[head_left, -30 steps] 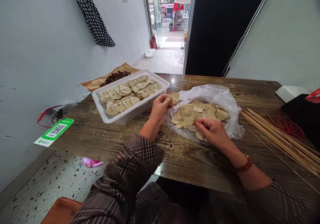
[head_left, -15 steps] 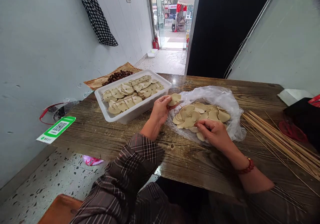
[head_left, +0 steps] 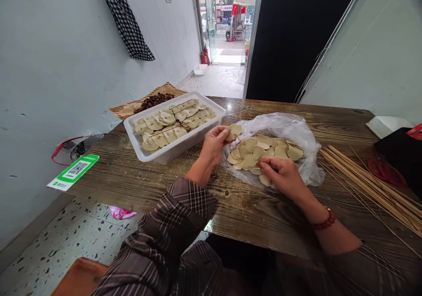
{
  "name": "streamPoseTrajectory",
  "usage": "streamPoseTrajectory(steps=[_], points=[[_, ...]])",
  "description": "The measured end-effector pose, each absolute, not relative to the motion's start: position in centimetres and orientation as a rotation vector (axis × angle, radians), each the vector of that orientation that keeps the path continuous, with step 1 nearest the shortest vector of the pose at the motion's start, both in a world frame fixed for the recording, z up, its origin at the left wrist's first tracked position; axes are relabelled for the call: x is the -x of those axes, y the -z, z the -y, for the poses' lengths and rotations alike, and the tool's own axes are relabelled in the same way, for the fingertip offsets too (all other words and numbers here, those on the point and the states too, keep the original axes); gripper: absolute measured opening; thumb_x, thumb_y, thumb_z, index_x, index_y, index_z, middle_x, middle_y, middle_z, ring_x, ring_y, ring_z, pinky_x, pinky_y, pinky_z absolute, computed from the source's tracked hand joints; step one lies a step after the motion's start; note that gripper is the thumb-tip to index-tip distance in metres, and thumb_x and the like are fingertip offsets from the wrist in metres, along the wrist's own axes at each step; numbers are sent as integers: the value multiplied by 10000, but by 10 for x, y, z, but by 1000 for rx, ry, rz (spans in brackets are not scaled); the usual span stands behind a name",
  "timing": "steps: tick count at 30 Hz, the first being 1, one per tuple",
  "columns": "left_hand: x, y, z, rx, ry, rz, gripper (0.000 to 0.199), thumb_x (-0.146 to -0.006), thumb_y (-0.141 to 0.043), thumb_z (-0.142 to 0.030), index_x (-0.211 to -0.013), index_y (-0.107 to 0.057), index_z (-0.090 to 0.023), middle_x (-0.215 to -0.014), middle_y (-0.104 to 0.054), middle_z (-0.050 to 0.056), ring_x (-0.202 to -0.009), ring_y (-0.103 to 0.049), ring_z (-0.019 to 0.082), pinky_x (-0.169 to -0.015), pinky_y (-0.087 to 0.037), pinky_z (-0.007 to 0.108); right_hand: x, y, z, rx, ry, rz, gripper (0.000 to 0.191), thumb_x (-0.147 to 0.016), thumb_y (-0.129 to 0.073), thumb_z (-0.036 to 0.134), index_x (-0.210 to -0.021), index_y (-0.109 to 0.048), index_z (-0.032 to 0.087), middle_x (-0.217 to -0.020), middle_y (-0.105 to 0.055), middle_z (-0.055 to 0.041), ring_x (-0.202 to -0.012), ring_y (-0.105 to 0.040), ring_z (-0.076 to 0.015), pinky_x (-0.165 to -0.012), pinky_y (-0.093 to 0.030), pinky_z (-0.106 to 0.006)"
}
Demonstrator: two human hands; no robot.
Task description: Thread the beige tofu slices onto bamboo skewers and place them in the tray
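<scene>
My left hand (head_left: 215, 145) pinches a thin beige round slice (head_left: 235, 131) between thumb and fingers, beside the white tub. My right hand (head_left: 281, 176) is closed in a pinch at the near edge of a pile of slices (head_left: 251, 151); what it grips is too small to make out. That pile lies in an open clear plastic bag (head_left: 311, 155). Skewered slices (head_left: 165, 121) fill the white tub (head_left: 140, 154) on the left.
Thin wooden sticks (head_left: 369, 181) lie at the right, near red scissors (head_left: 385, 170) and a black bag. Dark brown pieces (head_left: 154, 101) sit behind the tub. A green-and-white code card (head_left: 75, 171) lies at the table's left edge.
My left hand has moved slightly right with the slice, closer to the plastic bag. My right hand has barely moved.
</scene>
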State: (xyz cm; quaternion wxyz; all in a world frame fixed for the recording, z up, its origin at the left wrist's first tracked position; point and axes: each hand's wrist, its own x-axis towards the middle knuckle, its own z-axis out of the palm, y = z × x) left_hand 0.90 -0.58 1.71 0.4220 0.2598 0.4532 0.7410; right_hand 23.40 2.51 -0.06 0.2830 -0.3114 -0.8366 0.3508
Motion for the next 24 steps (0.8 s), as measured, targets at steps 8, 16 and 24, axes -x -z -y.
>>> streamPoseTrajectory(steps=[8, 16, 24], points=[[-7, -13, 5, -803, -1873, -1291, 256, -640, -808, -303, -790, -664, -154, -691, -660, -7, -616, -595, 95, -604, -474, 215, -234, 0, -26, 840, -1001, 2220, 309, -930, -511, 393, -823, -698, 172, -526, -565, 6, -514, -498, -136, -486, -342, -249], [-9, -12, 3, -863, -1923, -1294, 304, -612, -845, -310, -740, -619, -152, -641, -608, -26, -586, -546, 73, -588, -445, 198, -232, -4, -24, 896, -1140, 2164, 349, -911, -508, 439, -805, -685, 158, -480, -519, 20, -456, -453, -119, -482, -349, -251], [-15, -15, 7, -972, -1750, -1223, 280, -627, -844, -302, -726, -633, -148, -637, -578, -35, -580, -497, 58, -573, -413, 183, -233, -4, -25, 890, -1270, 2061, 393, -902, -520, 497, -828, -686, 148, -477, -503, 29, -423, -407, -100, -423, -311, -233]])
